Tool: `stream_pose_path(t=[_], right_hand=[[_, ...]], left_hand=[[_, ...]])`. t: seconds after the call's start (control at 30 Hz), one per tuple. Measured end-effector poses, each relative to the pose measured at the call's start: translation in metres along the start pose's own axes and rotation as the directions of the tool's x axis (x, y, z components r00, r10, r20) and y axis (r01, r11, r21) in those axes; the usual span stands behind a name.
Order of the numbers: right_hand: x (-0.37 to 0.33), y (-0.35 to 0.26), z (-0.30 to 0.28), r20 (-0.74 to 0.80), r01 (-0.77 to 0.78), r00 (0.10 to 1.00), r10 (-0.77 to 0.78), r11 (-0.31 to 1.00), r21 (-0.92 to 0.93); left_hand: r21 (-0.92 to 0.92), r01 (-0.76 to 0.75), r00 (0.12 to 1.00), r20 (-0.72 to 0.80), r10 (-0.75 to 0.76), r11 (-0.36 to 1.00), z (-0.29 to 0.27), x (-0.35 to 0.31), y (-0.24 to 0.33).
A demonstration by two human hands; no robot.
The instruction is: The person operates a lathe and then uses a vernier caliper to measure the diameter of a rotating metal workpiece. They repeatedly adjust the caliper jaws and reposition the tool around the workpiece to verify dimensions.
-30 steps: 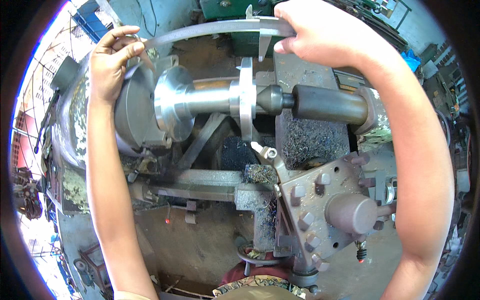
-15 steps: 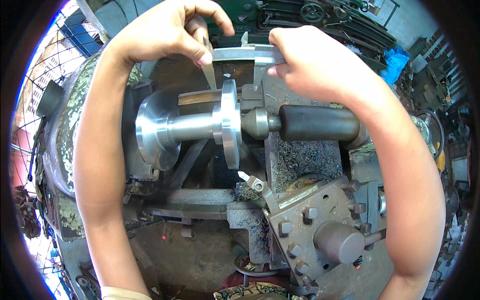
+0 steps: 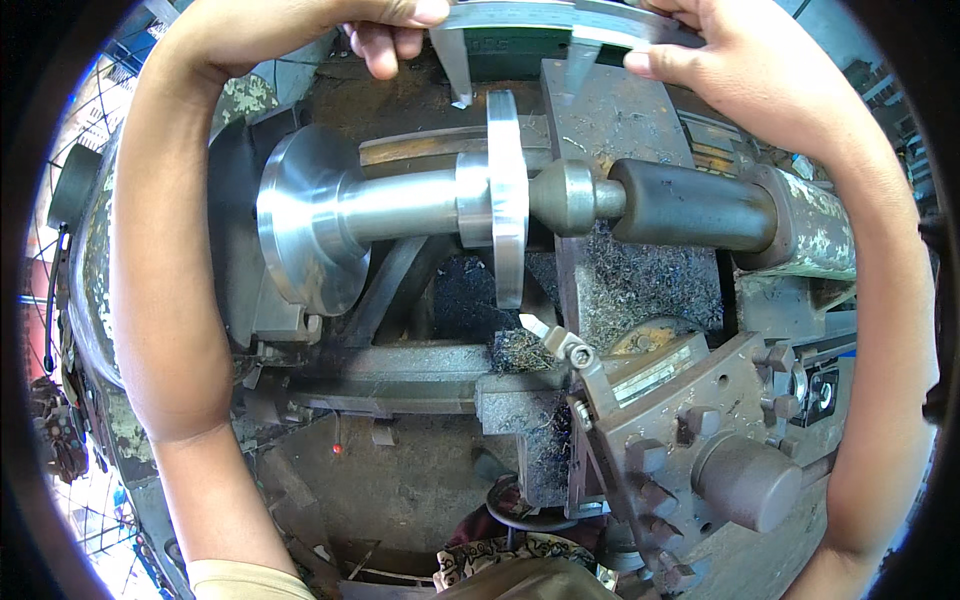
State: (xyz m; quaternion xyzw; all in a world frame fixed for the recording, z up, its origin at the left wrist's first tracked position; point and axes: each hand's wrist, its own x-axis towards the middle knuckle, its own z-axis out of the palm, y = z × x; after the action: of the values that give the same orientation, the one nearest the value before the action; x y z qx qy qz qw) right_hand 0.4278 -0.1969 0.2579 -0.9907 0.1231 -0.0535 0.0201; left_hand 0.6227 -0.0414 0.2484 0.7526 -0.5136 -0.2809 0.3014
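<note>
A metal vernier caliper (image 3: 515, 15) spans between my hands at the top edge, its jaws apart and pointing down toward the turned part. My left hand (image 3: 385, 14) pinches the caliper's fixed-jaw end, thumb on top. My right hand (image 3: 735, 55) grips the sliding-jaw side, its thumb under the beam. Below them lies a shiny metal spool-shaped workpiece (image 3: 405, 205), mounted in a lathe, with a wide flange at the left and a thinner disc (image 3: 508, 200) at the right. The jaws hang above and beyond this disc; I cannot see them touching it.
A conical lathe centre (image 3: 563, 198) meets the disc from the right, carried by a dark tailstock quill (image 3: 695, 205). A pointed cutting tool (image 3: 545, 330) on a bolted tool post (image 3: 670, 400) stands close below the disc. Metal chips (image 3: 650, 280) cover the carriage.
Both hands and the caliper now sit higher in the picture, while the lathe looks larger and nearer. My left index finger, raised before, has come down to the caliper.
</note>
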Motion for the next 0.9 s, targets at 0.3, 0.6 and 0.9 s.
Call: stream_pose_path(t=[0.3, 0.6, 0.9], right_hand=[[-0.004, 0.007, 0.022, -0.072, 0.266, 0.962, -0.265, 0.964, 0.009], [-0.004, -0.001, 0.039, -0.150, 0.274, 0.950, -0.275, 0.961, -0.029], [-0.003, -0.007, 0.037, -0.142, 0.225, 0.964, -0.226, 0.974, -0.023]], left_hand=[[0.131, 0.102, 0.988, 0.106, -0.117, 0.986, 0.010, 0.004, 0.004], [0.189, 0.129, 0.992, -0.028, -0.126, 0.973, 0.018, 0.003, 0.007], [0.120, 0.013, 0.999, 0.038, -0.018, 0.993, 0.021, 0.000, 0.006]])
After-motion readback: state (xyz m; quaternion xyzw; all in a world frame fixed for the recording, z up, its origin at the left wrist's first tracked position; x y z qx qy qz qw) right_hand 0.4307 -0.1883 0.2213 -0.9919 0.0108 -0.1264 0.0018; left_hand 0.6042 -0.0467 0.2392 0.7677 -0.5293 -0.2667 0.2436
